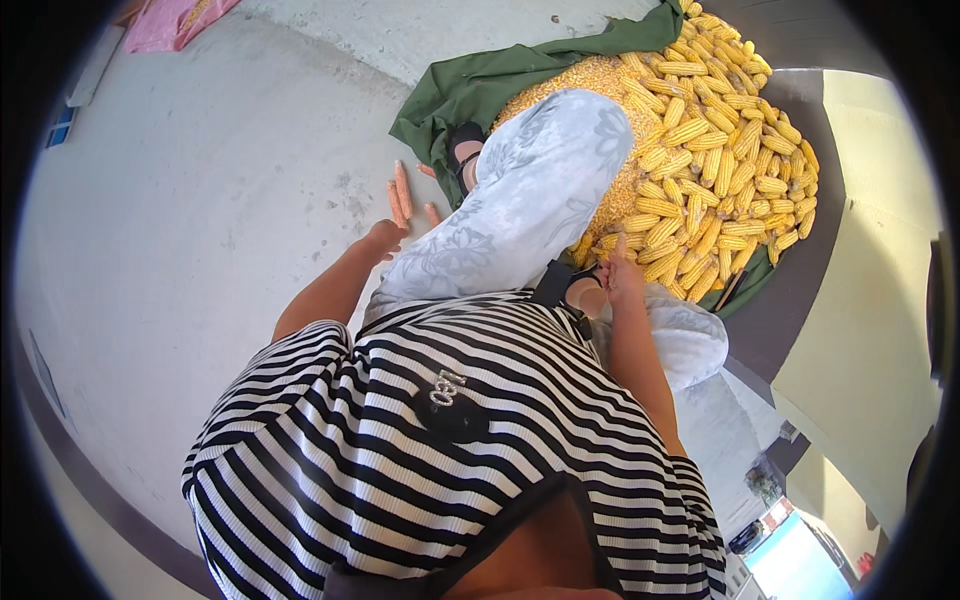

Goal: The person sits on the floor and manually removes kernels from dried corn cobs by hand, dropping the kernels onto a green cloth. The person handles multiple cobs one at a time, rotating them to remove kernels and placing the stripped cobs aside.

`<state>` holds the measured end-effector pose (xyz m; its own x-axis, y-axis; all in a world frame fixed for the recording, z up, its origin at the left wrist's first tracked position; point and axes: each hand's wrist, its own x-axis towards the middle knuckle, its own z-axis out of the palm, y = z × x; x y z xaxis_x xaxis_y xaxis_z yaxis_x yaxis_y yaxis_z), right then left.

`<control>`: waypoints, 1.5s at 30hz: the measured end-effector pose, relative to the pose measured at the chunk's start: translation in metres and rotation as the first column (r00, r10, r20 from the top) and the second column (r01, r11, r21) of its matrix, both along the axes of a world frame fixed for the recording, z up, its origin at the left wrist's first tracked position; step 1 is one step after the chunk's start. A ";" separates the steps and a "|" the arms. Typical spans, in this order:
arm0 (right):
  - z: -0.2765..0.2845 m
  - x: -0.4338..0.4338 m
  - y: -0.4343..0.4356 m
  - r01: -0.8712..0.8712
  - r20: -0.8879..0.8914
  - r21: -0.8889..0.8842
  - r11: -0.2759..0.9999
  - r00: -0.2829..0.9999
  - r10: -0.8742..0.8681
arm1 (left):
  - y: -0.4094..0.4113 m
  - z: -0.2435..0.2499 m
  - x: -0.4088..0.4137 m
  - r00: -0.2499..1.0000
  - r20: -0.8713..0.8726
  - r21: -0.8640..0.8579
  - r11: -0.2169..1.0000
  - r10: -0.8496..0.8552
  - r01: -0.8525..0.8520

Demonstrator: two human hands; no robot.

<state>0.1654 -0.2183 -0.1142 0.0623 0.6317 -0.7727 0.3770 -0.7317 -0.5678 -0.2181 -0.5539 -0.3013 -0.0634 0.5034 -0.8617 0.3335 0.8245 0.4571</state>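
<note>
My right hand [622, 277] is closed around a slim, pale orange corn cob [621, 244] that points up at the near edge of a heap of yellow corn ears [705, 165]. Loose corn kernels [592, 82] lie left of the ears, partly hidden by my raised knee. My left hand [386, 238] is beside my left thigh, its fingertips at the lower ends of two stripped reddish corn cobs [400, 191] on the concrete floor. Whether it touches or grips one is not clear. Another stripped cob [432, 214] lies close to my leg.
Green cloth [480, 82] lies under the corn, its edge bunched up. My sandalled foot [466, 154] rests by the cloth. A dark band and a pale wall [870, 225] bound the heap on the right. A pink sheet or bag [169, 26] lies at the far left.
</note>
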 end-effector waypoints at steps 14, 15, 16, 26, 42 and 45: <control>0.151 0.034 0.037 0.605 -0.495 0.379 0.700 0.772 -0.399 | 0.063 0.067 -0.032 0.751 0.072 0.152 0.737 0.657 -0.659; 0.157 0.037 0.036 0.624 -0.524 0.361 0.693 0.751 -0.403 | 0.067 0.068 -0.031 0.738 0.083 0.165 0.721 0.670 -0.673; 0.162 0.040 0.036 0.643 -0.552 0.342 0.686 0.728 -0.407 | 0.074 0.068 -0.031 0.725 0.094 0.178 0.705 0.682 -0.687; 0.214 0.041 0.022 0.773 -0.734 0.211 0.599 0.530 -0.426 | 0.095 0.100 -0.026 0.687 0.074 0.093 0.681 0.722 -0.726; 0.224 0.074 0.015 0.814 -0.754 0.236 0.531 0.498 -0.429 | 0.110 0.107 -0.042 0.515 0.318 0.276 0.442 0.796 -0.854; 0.213 0.079 0.013 0.813 -0.737 0.214 0.541 0.498 -0.457 | 0.125 0.132 -0.043 0.482 0.308 0.331 0.383 0.820 -0.863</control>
